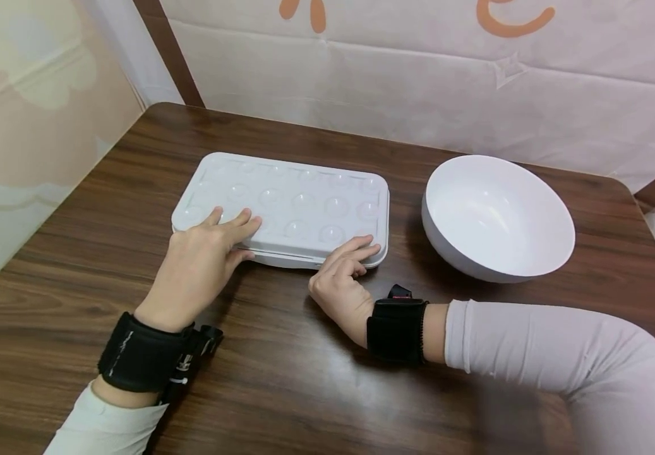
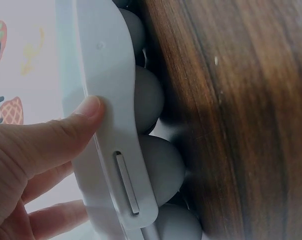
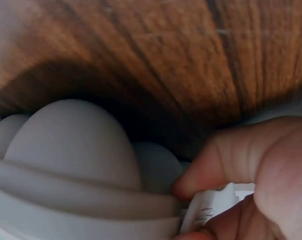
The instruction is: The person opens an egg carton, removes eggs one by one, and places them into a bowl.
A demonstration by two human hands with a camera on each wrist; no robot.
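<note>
A closed white egg box with a dimpled lid lies on the brown wooden table. My left hand rests on the lid's near left part with straight fingers. In the left wrist view its thumb presses the lid's front rim, just by a latch slot. My right hand is at the box's near right corner, fingers curled over the lid edge. In the right wrist view its thumb pinches a small white tab beside the rounded cups of the lower tray.
A large empty white bowl stands on the table to the right of the box, close to it. Pale wall panels close in the table's back and left sides. Bare wood lies between me and the box.
</note>
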